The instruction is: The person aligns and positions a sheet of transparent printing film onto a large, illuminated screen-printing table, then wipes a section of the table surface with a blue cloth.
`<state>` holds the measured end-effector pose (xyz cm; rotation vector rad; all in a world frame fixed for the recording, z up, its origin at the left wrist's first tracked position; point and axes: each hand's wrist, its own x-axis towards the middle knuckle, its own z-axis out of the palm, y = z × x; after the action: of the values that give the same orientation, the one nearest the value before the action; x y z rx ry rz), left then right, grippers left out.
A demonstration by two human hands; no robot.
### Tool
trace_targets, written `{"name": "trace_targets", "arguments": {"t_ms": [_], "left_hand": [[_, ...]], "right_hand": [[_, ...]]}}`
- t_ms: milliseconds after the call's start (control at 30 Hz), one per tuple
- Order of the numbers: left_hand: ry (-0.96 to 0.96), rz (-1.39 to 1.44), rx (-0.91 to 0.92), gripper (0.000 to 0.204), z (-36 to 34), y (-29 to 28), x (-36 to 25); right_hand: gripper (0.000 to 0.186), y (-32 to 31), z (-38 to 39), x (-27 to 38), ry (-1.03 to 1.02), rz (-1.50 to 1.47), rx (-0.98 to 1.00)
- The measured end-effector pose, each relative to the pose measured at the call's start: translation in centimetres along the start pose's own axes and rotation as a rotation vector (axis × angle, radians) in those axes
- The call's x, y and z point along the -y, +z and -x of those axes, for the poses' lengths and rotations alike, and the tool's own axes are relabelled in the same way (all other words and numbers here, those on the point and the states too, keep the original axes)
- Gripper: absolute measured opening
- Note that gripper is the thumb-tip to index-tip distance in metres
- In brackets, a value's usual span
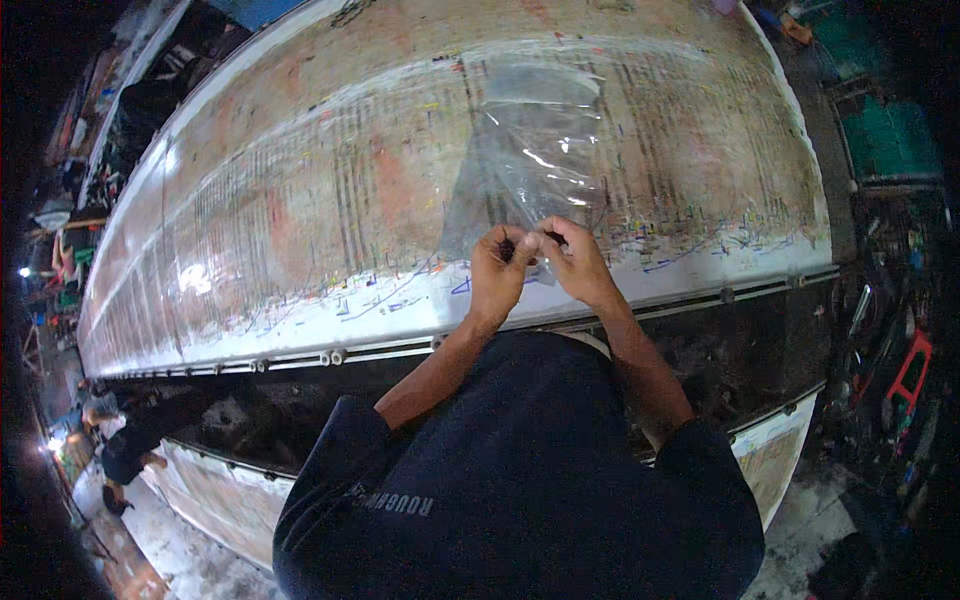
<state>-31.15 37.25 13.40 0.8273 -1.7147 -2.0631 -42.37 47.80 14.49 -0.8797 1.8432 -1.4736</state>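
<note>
Both hands' fingers [521, 254] [556, 255] pinch closed on clear plastic film [548, 135], which spreads beyond them.

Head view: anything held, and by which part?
A clear shiny plastic sheet, pinched near its gathered near end by the left hand and the right hand; exact fingertip contact is too small to tell.

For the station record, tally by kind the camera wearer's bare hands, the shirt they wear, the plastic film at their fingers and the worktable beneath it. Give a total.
Bare hands: 2 (left hand, right hand)
Clear plastic film: 1
Stained worktable: 1
Dark short-sleeved shirt: 1
Total: 5
</note>
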Motion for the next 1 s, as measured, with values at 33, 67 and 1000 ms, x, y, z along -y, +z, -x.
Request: {"name": "trace_targets", "arguments": {"t_ms": [33,67,1000], "left_hand": [[-0.005,0.009,-0.025,0.016,0.2,-0.5,0.8],[-0.005,0.012,-0.038,0.016,0.3,-0.9,1.4],[-0.083,-1.089,-0.335,0.024,-4.6,-11.5,11.9]], "right_hand": [[0.02,0.4,-0.3,-1.0,0.02,0.032,0.064],[0.02,0.9,-0.4,-1.9,0.018,0.032,0.078],[0.029,-31.2,-40.3,2.7,-0.534,1.654,-0.535]]}}
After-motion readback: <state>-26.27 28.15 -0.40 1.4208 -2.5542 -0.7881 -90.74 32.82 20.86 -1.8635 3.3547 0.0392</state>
